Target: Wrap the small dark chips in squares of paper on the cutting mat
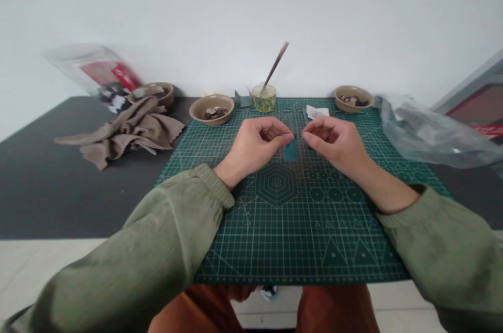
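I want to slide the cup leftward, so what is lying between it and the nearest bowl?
Between the cup and that bowl lies a small greyish folded piece, seen in the head view.

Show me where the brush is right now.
In the head view, the brush leans in the yellow-green cup, near the wall, just right of the small card.

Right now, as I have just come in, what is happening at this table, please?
A person's left hand and right hand are close together, but apart, above the green mat. Their fingers are pinched; I cannot tell if they hold anything small. A blue strip is just by the left fingertips. Behind stands a cup with a stick in it.
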{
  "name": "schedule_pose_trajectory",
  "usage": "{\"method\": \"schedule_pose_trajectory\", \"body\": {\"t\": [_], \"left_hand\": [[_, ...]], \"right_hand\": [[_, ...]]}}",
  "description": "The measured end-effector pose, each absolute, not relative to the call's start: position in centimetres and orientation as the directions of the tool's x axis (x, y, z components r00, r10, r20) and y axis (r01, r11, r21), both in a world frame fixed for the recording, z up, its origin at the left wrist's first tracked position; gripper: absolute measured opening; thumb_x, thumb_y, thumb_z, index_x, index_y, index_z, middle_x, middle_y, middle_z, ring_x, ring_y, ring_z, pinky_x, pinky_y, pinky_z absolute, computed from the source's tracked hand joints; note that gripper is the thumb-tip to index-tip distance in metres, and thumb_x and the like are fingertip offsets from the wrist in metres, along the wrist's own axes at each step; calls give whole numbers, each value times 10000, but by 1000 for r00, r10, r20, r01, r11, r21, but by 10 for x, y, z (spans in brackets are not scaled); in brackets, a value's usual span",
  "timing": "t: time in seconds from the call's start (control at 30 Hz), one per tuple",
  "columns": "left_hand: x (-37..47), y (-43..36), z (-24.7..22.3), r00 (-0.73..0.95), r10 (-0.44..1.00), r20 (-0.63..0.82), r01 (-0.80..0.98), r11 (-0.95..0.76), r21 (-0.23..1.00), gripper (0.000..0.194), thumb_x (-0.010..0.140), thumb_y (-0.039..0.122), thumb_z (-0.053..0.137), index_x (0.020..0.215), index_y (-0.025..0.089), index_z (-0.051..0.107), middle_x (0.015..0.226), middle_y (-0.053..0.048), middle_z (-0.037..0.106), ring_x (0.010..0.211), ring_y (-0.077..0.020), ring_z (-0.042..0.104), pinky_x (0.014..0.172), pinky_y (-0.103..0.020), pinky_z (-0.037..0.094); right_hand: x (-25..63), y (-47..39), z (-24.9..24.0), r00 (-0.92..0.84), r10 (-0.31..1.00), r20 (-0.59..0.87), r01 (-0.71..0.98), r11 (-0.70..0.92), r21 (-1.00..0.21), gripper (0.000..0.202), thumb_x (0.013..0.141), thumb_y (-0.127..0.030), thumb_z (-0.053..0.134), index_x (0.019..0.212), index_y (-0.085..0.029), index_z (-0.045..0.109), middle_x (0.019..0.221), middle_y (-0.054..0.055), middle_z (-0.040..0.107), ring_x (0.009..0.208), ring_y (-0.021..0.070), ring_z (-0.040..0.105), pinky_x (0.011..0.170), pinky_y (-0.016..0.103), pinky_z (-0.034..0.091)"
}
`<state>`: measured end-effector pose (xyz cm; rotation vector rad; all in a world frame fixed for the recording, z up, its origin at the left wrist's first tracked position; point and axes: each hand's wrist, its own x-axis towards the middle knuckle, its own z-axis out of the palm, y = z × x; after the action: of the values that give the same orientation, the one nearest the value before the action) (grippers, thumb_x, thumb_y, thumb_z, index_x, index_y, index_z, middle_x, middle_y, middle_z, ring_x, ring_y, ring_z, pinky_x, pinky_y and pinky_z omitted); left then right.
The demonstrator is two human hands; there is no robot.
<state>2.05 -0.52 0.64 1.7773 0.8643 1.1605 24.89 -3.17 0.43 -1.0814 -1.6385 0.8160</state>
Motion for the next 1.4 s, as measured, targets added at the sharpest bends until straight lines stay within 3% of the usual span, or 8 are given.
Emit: {"method": "schedule_pose_trajectory", "body": {"t": [0.17,0.7,1.0,1.17,1.3,1.4], "left_hand": [[22,-8,6,392,853,345,209,-448,869,200,878,348,877,841,161,815,782,-48,789,669,-145,634,606,-276,459],[23,-9,2,380,861,340,235,-445,864,126,891,289,835,850,170,830,815,-52,814,701,-159,672,648,-292,503],[25,-11,4,288,890,354,122,-401,908,123,846,269,850,797,172,791,712,-17,740,615,-119,582,575,-260,440],[22,-6,9,173,900,401,-62,-396,916,157,843,306,862,833,186,762,791,-21,747,653,-118,612,625,-262,516],[18,-2,8,115,905,409,-69,-404,912,215,859,370,876,854,190,758,800,-22,741,663,-118,609,638,-267,518],[19,-4,7,227,900,372,58,-394,917,219,858,369,888,847,179,779,775,-31,748,684,-137,625,640,-280,502]], "right_hand": [[243,-32,4,-166,921,351,294,386,-874,197,842,-338,899,880,-180,789,681,-6,676,587,122,524,524,275,374],[239,-33,-2,-223,929,297,327,358,-875,102,852,-270,790,876,-189,733,679,-16,637,578,120,515,524,279,362],[237,-34,-11,-314,921,230,376,343,-861,103,823,-242,791,884,-197,721,693,-26,638,603,131,533,553,279,403],[236,-33,-16,-411,888,207,465,400,-790,255,790,-296,863,725,-212,631,671,-25,632,619,139,551,572,282,415],[241,-31,-9,-284,921,266,381,363,-850,197,843,-335,847,832,-206,698,673,-19,646,585,136,539,542,281,402],[244,-31,-2,-135,936,326,288,352,-890,185,893,-364,814,909,-205,722,682,-20,644,537,122,504,500,279,366]]}}
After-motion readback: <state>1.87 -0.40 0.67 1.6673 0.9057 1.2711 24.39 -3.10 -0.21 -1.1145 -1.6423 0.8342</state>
